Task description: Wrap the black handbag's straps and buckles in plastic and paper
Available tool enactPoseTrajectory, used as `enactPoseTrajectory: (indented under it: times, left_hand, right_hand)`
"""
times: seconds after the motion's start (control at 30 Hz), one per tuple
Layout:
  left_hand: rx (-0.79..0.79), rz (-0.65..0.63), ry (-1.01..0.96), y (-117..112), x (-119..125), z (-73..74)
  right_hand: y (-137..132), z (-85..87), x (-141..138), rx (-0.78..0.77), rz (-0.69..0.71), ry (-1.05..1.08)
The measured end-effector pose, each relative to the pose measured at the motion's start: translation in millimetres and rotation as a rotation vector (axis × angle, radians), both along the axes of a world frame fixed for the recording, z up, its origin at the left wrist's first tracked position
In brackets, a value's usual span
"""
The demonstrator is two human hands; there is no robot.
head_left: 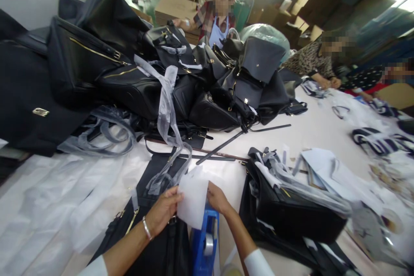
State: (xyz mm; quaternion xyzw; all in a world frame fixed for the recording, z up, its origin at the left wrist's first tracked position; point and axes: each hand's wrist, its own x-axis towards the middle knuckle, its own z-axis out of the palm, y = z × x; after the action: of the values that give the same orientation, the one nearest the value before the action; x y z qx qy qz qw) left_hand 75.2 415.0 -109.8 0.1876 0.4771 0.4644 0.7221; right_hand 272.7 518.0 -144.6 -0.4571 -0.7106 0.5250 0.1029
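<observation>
A small white sheet [193, 200], thin like paper or foam, is held up between my two hands. My left hand [163, 211] pinches its left edge between thumb and fingers. At the upper right edge, my right hand [217, 197] is closed on the same sheet, its fingertips partly hidden behind it. Just below stands a blue tape dispenser [207, 241] with a roll of tape. Under my left forearm lies a black bag [150, 181] with straps and a gold zipper pull. Clear plastic strips [168, 125] trail over the bag's top end.
Black bags [129, 90] are heaped across the table [274, 133]. To the right lies another black bag [297, 215] with plastic-wrapped straps. White sheets [48, 207] cover the left side, and papers [323, 168] lie at right. A person [220, 21] stands behind the heap; others work at far right.
</observation>
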Motion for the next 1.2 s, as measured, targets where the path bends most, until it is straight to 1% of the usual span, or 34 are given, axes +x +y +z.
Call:
enactPoseTrajectory:
  times: [0.03, 0.07, 0.13, 0.17, 0.2, 0.27, 0.33, 0.37, 0.43, 0.47, 0.53, 0.6, 0.63, 0.67, 0.73, 0.77, 0.8, 0.83, 0.87, 0.9, 0.93, 1.0, 1.07, 1.13, 1.2]
  left_hand:
    - [-0.039, 0.050, -0.057, -2.4, -4.5, 2.3]
    - [-0.064, 0.071, -0.050, -5.1, -9.2, 4.6]
    - [-0.077, 0.101, 0.034, -11.6, -18.7, 10.0]
    - [-0.064, 0.116, 0.071, -15.7, -22.9, 13.4]
    - [-0.037, 0.132, 0.094, -20.2, -26.6, 17.2]
    - [0.029, 0.160, 0.121, -31.1, -31.4, 26.2]
    - [0.097, 0.182, 0.176, -44.0, -33.3, 35.9]
    - [0.126, 0.190, 0.224, -51.1, -33.7, 40.7]
    - [0.161, 0.202, 0.314, -66.3, -34.9, 50.0]
    - [0.171, 0.211, 0.340, -74.2, -36.7, 54.5]
    - [0.177, 0.217, 0.359, -90.6, -44.8, 62.7]
    - [0.173, 0.191, 0.447, -107.1, -60.5, 67.6]
    - [0.160, 0.176, 0.560, -115.1, -71.2, 67.8]
    - [0.127, 0.167, 0.718, -122.9, -83.0, 66.0]
    - [0.006, 0.133, 1.083, -137.2, -107.3, 56.8]
    - [-0.067, 0.079, 1.223, -143.4, -118.0, 50.0]
    - [-0.121, -0.008, 1.299, -148.7, -126.9, 42.7]
    - [-0.160, -0.097, 1.324, -153.0, -133.4, 35.8]
    - [-0.178, -0.171, 1.314, -156.2, -137.5, 30.3]
    - [-0.183, -0.215, 1.295, -158.4, -139.4, 26.6]
    - [-0.174, -0.215, 1.286, -159.8, -139.4, 25.2]
    - [-0.096, -0.119, 1.281, -161.1, -135.7, 28.5]
    - [0.046, 0.018, 1.194, -162.4, -130.4, 36.5]
    - [0.138, 0.158, 0.991, -164.7, -126.5, 44.5]
    - [0.159, 0.250, 0.784, -168.5, -125.9, 50.5]
  right_hand:
    - [2.0, 0.2, 0.8, -0.006, -0.015, -0.001]
    - [3.5, 3.2, 0.1, -0.014, -0.027, -0.001]
    - [3.1, 15.8, -7.2, -0.033, -0.045, 0.005]
    - [-0.1, 24.1, -14.1, -0.080, -0.078, 0.037]
    - [-5.9, 32.9, -23.0, -0.162, -0.122, 0.099]
    - [-25.4, 49.8, -45.0, -0.393, -0.232, 0.289]
    - [-52.8, 63.7, -67.4, -0.616, -0.331, 0.461]
    - [-67.7, 69.1, -77.1, -0.679, -0.360, 0.505]
    - [-96.2, 77.5, -91.7, -0.758, -0.392, 0.532]
    - [-109.0, 80.6, -96.9, -0.783, -0.381, 0.533]
    - [-130.4, 84.9, -104.4, -0.807, -0.315, 0.530]
    - [-146.4, 85.9, -110.4, -0.809, -0.249, 0.514]
    - [-152.4, 84.8, -113.0, -0.797, -0.239, 0.499]
    - [-157.1, 82.2, -115.2, -0.774, -0.239, 0.475]
    - [-162.4, 73.1, -117.8, -0.661, -0.270, 0.401]
    - [-163.2, 66.6, -118.0, -0.579, -0.289, 0.361]
    - [-163.1, 59.4, -117.5, -0.492, -0.301, 0.325]
    - [-162.2, 51.9, -116.5, -0.409, -0.307, 0.292]
    - [-160.8, 44.4, -115.2, -0.333, -0.307, 0.261]
    - [-159.2, 37.6, -113.9, -0.267, -0.305, 0.231]
    - [-157.6, 32.0, -112.9, -0.213, -0.299, 0.199]
    - [-155.9, 25.8, -113.0, -0.135, -0.297, 0.141]
    - [-157.8, 27.5, -118.0, -0.131, -0.315, 0.136]
    - [-164.6, 36.1, -129.7, -0.187, -0.348, 0.190]
    - [-176.1, 48.2, -148.1, -0.263, -0.368, 0.276]
